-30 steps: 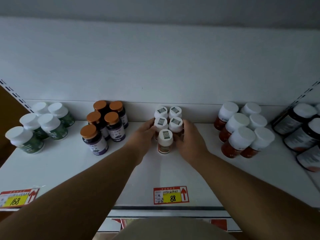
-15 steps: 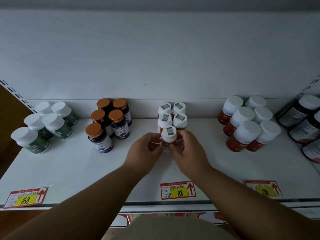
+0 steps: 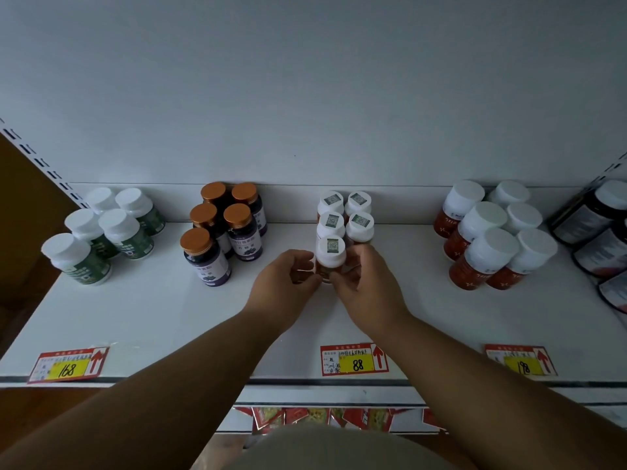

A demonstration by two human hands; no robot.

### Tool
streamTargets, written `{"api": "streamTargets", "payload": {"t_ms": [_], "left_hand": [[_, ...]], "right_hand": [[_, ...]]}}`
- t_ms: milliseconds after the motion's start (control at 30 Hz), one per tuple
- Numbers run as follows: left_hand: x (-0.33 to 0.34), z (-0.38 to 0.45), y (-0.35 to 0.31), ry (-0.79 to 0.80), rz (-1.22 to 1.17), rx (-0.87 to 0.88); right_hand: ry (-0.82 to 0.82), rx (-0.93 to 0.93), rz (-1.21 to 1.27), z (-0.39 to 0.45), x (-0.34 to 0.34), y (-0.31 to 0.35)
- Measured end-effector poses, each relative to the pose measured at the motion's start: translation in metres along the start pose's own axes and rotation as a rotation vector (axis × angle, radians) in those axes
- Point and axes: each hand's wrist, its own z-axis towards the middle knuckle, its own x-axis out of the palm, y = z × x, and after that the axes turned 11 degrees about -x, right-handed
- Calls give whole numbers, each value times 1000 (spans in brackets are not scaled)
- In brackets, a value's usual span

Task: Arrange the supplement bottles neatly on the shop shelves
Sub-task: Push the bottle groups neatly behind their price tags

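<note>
A small white-capped bottle [image 3: 330, 252] with a code sticker on its lid stands upright at the front of a cluster of like bottles [image 3: 346, 215] in the middle of the white shelf [image 3: 152, 317]. My left hand [image 3: 285, 288] and my right hand [image 3: 364, 286] pinch this front bottle from either side with curled fingers. The bottle's lower body is hidden by my fingers.
Purple bottles with orange caps [image 3: 224, 228] stand to the left, green white-capped bottles [image 3: 101, 232] farther left. Red white-capped bottles [image 3: 492, 235] stand at right, dark large jars [image 3: 600, 232] at the far right. Price tags [image 3: 353, 359] line the shelf's front edge.
Both hands drew back from the sides of the cluster to the front bottle and took hold of it. Since half a second ago they have barely moved.
</note>
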Motion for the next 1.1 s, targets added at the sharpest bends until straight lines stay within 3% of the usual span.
{"api": "streamTargets", "payload": {"t_ms": [400, 600, 767, 1000, 1100], "left_hand": [[36, -64, -16, -144, 16, 130], [62, -78, -33, -62, -11, 165], [86, -75, -64, 102, -3, 235], [122, -82, -72, 188, -5, 130], [135, -66, -88, 200, -272, -55]], "right_hand": [[-41, -126, 13, -17, -46, 2], [-78, -96, 7, -51, -79, -6], [-233, 111, -23, -84, -115, -17], [-319, 208, -56, -108, -149, -48], [-424, 282, 101, -95, -172, -74]]}}
